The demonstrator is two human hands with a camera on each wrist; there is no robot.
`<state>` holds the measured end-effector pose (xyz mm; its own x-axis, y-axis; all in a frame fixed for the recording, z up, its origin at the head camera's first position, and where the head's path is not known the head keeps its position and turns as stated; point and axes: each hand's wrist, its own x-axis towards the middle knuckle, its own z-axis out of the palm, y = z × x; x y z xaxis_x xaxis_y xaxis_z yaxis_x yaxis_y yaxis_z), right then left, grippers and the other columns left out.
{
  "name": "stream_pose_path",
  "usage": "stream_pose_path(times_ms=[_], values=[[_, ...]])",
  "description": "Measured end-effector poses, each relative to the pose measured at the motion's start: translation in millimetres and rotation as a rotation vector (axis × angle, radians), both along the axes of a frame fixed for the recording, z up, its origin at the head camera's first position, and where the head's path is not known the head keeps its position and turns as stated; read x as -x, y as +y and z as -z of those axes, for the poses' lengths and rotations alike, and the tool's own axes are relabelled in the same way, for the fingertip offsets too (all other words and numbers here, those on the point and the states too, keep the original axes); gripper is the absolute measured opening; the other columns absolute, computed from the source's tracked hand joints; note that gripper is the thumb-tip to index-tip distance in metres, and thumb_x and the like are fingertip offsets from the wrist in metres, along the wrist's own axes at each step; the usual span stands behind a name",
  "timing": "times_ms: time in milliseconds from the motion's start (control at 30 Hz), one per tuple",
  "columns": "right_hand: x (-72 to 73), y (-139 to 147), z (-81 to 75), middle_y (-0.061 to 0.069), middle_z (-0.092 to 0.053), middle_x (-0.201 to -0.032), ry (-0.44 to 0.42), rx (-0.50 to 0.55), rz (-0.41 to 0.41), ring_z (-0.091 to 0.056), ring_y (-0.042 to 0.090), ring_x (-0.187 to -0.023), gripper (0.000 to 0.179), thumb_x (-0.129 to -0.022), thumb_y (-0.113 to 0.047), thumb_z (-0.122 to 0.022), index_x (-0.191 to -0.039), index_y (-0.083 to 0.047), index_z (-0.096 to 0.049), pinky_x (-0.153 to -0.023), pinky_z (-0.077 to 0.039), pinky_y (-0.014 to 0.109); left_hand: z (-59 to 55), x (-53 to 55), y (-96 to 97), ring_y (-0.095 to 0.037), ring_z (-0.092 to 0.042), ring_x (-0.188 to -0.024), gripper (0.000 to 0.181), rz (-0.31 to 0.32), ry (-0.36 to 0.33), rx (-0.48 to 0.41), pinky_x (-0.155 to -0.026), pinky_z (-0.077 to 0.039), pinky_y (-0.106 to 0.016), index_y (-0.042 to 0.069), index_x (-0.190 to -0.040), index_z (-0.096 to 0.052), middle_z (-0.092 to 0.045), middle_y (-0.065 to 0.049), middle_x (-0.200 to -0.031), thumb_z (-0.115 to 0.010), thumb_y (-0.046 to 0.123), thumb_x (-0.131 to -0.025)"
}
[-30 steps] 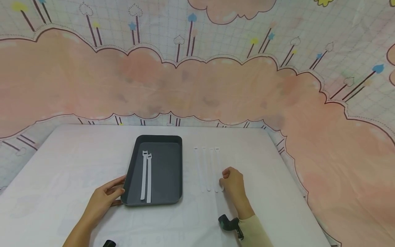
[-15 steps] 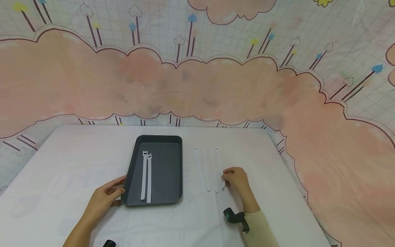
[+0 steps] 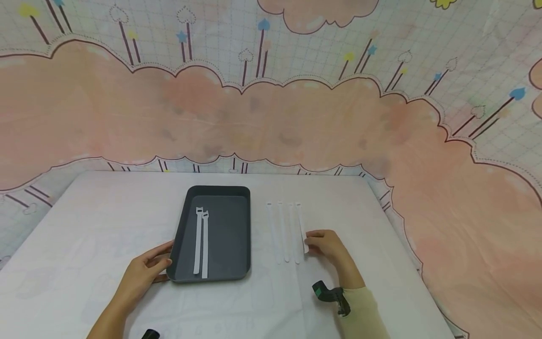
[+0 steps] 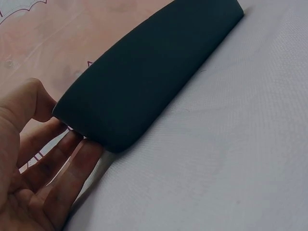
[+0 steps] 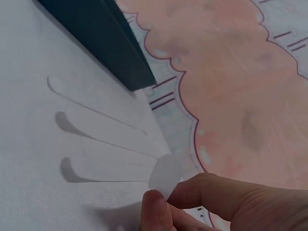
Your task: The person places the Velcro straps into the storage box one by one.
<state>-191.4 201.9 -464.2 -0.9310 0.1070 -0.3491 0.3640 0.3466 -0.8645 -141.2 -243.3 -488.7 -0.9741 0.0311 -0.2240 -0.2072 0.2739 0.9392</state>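
Observation:
A dark grey rectangular tray lies on the table, holding two white hook-and-loop cable ties. At its near left corner my left hand grips it, thumb at the rim and fingers against the outer wall in the left wrist view. To the tray's right, my right hand pinches the near end of another white cable tie between thumb and index finger. That rounded end is lifted, while its slotted head points to the far side. Beside it three similar cable ties lie in a row.
A white cloth covers the table. Behind hangs a patterned pink and white curtain. On the right wrist sits a black camera mount below a pale sleeve.
The right hand has shifted slightly right and now pinches the rightmost cable tie's near end, which has come up from the cloth. The left hand and tray have not moved.

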Motion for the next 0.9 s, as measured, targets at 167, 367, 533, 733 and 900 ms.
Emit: stream_pose_path(times_ms=[167,367,533,733,900], values=[[0.5,3.5,-0.3,0.021,-0.068,-0.107,-0.005,0.061,-0.037,-0.062,0.012,-0.073,0.035,-0.086,-0.002,-0.067,-0.116,0.014,-0.063,-0.066,-0.056,0.022,0.5,-0.1,-0.5,0.012,-0.059,-0.093,0.055,0.001,-0.005,0.002,-0.075,-0.060,-0.029,0.000,-0.148,-0.041,-0.043,-0.025,-0.148,-0.059,0.014,-0.098],[-0.5,4.4,-1.6,0.020,-0.067,-0.107,-0.019,0.160,-0.060,-0.063,0.011,-0.075,0.038,-0.087,0.000,-0.065,-0.121,0.017,-0.059,-0.067,-0.057,0.020,1.9,-1.0,-1.2,0.013,-0.059,-0.093,0.056,0.002,-0.004,0.014,-0.075,-0.060,-0.028,0.000,-0.148,-0.041,-0.042,-0.024,-0.149,-0.060,0.015,-0.098],[-1.6,4.0,-1.8,0.020,-0.067,-0.107,-0.025,0.183,-0.051,-0.063,0.011,-0.075,0.040,-0.087,0.001,-0.065,-0.122,0.017,-0.058,-0.068,-0.057,0.020,1.6,-0.9,-1.0,0.012,-0.059,-0.093,0.055,0.004,0.007,0.006,-0.075,-0.060,-0.028,0.000,-0.148,-0.041,-0.042,-0.024,-0.149,-0.060,0.015,-0.098],[-3.1,4.3,-1.7,0.021,-0.067,-0.110,-0.012,0.150,-0.030,-0.063,0.013,-0.078,0.037,-0.087,0.000,-0.066,-0.119,0.016,-0.061,-0.070,-0.057,0.022,1.5,-0.9,-0.8,0.013,-0.058,-0.093,0.055,0.003,0.005,0.014,-0.075,-0.060,-0.028,0.000,-0.148,-0.041,-0.042,-0.024,-0.149,-0.059,0.015,-0.098],[-4.8,3.6,-2.0,0.022,-0.066,-0.113,-0.018,0.141,-0.015,-0.064,0.013,-0.079,0.035,-0.087,0.000,-0.067,-0.119,0.014,-0.062,-0.072,-0.058,0.022,1.0,-0.6,-0.3,0.013,-0.058,-0.092,0.055,-0.001,0.001,0.017,-0.074,-0.060,-0.028,0.000,-0.148,-0.041,-0.043,-0.025,-0.148,-0.059,0.013,-0.098]])
